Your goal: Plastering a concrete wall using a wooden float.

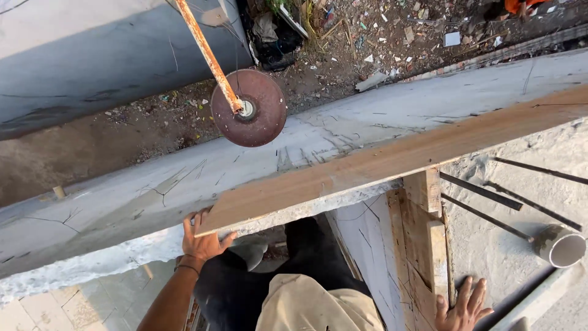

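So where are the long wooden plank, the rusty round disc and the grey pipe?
wooden plank [392, 160], head view, middle of its top face
rusty disc [260, 119], head view, lower face
grey pipe [560, 245], head view, open end's rim
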